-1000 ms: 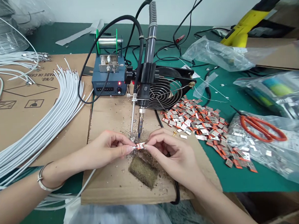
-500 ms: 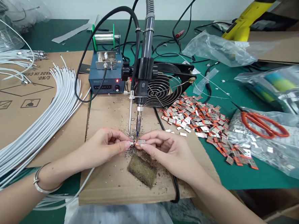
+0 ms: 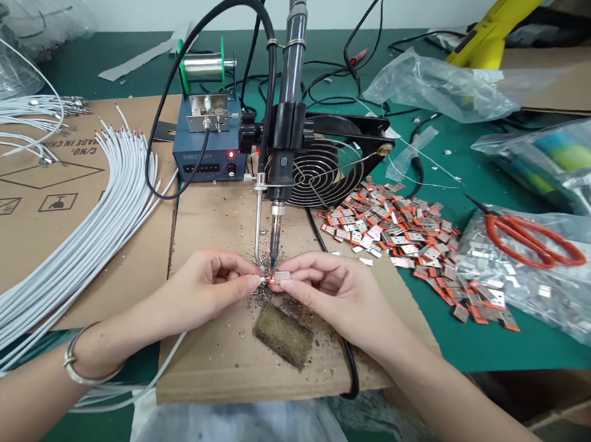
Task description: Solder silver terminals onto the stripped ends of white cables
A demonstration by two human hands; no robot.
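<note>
Under the upright black-and-grey soldering iron (image 3: 277,175), the left hand (image 3: 219,285) pinches the end of a thin white cable (image 3: 264,279) between thumb and fingers. The right hand's (image 3: 332,292) grip closes on a small flat silver-and-orange connector (image 3: 282,276), held at the iron's tip, above the rectangular brown sponge (image 3: 283,335) on the cardboard.

The soldering iron (image 3: 282,156) and its bent metal tube (image 3: 259,230) block the way straight ahead, with the round fan (image 3: 325,172) just behind. Bare cardboard (image 3: 209,366) lies open left of the sponge (image 3: 284,335), but a black cord (image 3: 352,367) crosses on its right.
</note>
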